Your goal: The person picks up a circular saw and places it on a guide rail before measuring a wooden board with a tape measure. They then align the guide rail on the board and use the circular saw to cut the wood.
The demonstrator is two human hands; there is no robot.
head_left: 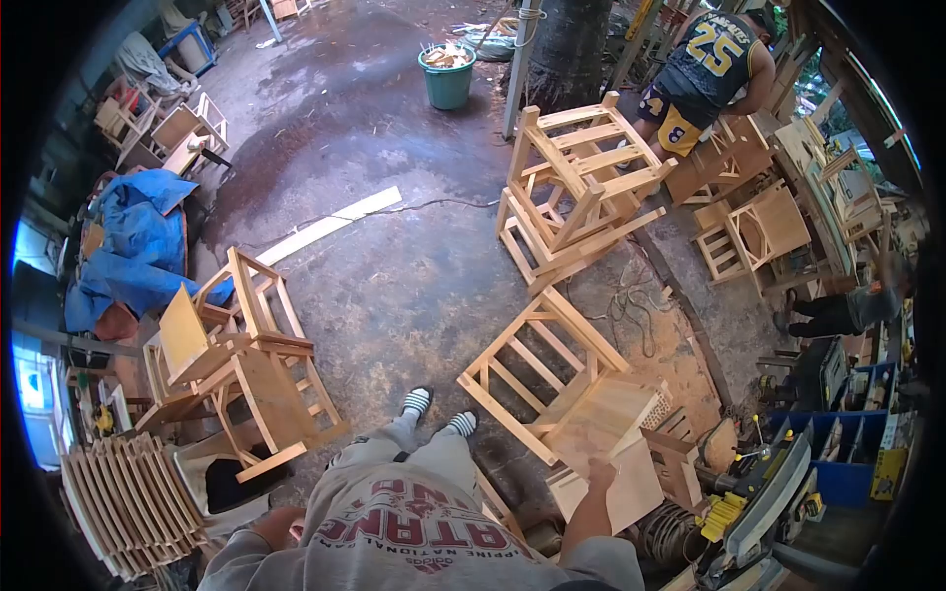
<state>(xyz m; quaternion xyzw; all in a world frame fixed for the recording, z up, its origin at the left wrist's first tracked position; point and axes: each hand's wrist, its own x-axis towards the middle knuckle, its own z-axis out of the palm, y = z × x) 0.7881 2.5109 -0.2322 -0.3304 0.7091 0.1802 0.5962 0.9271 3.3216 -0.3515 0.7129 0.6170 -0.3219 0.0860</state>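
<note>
- Wooden chair (567, 404), one: lying tipped on the floor ahead and to the right, its slatted frame facing the person.
- Right hand (599, 477): appearing to be touching the near edge of the chair's panel (603, 409); whether the fingers are gripping, cannot tell.
- Left hand (296, 525): hanging beside the body, well apart from the right; partly hidden, so whether it is holding anything, cannot tell.
- Pale board (639, 485): standing just beside the right hand.
- Handling, as judged: steadying this frame is calling for both hands, placed on solid rails, with the feet staying clear of the legs.
</note>
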